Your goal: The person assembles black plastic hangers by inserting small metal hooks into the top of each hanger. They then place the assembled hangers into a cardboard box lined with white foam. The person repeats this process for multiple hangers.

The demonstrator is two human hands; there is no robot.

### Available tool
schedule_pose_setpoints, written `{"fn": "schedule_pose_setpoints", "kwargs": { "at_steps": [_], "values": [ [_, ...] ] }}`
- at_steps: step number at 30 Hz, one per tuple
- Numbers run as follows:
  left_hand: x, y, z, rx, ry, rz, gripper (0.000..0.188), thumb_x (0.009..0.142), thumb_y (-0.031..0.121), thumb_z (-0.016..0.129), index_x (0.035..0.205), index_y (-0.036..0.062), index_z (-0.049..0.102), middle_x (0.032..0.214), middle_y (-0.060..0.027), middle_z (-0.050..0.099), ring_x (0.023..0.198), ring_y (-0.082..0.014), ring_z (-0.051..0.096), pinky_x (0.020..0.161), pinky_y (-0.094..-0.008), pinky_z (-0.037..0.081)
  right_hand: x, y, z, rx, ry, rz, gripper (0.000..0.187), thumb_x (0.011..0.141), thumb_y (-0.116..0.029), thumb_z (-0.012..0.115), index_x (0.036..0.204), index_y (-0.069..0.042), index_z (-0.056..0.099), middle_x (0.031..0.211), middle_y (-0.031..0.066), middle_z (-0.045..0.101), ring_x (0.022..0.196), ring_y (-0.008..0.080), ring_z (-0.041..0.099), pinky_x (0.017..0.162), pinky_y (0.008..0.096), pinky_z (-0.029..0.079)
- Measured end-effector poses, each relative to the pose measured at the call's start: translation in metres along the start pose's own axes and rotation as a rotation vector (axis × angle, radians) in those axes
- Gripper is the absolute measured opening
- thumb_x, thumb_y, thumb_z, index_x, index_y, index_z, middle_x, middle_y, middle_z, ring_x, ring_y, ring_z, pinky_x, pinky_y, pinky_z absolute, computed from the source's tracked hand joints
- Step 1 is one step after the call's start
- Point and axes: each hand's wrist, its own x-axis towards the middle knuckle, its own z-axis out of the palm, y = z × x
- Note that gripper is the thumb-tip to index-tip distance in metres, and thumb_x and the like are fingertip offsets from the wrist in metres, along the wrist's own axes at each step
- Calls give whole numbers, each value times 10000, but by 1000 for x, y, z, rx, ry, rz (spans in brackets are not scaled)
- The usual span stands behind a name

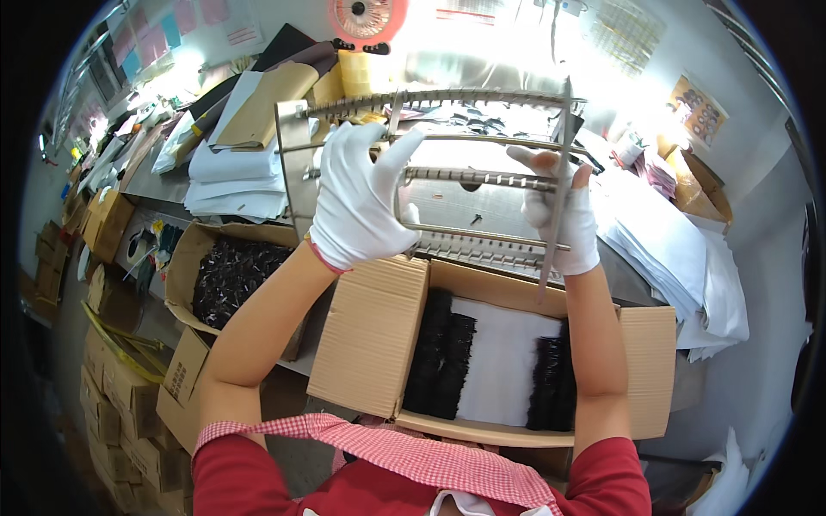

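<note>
Raised over the metal worktable is a metal rack (508, 181) with notched crossbars between two end plates. My left hand (357, 202), in a white glove, grips it near its left end, thumb and fingers around the bars. At the opposite end, my right hand (568, 215) holds the right end plate; its glove leaves some fingertips bare. The rack's bars look bare, and part of my right hand is behind the plate. Below the rack sits an open carton (361, 335), with rows of black bristly pieces (551, 387) along both sides of a white sheet (503, 365).
Left of the carton, another cardboard box holds many loose black pieces (237, 279). White sheets (232, 181) are stacked at the left, and more white sheets (667, 245) hang over the table's right edge. Behind stands a pink fan (366, 17). Cartons (129, 396) pile up at lower left.
</note>
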Motion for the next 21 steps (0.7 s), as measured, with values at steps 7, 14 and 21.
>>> {"fn": "schedule_pose_setpoints", "kwargs": {
  "at_steps": [7,14,21],
  "values": [
    [-55,-70,-57,59,-141,-144,848,525,157,724,1337,104,482,1112,-176,479,1014,-362,474,913,-477,380,-45,86,69,-778,67,-106,490,1038,-411,507,788,6,573,655,78,546,582,186,530,613,327,449],
    [-140,-163,-119,239,-358,-289,856,534,226,787,1333,91,512,1163,-201,536,1094,-382,520,981,-484,401,6,162,50,-565,280,76,318,1028,-293,556,854,-40,640,724,48,673,563,83,575,494,256,470],
    [-197,-182,-188,240,-534,-424,899,521,158,747,1379,90,489,1246,-214,480,1179,-409,452,1054,-474,356,93,173,74,-148,579,421,264,1007,-401,508,1031,-141,545,630,-58,420,457,72,345,383,239,256]
  ]
}}
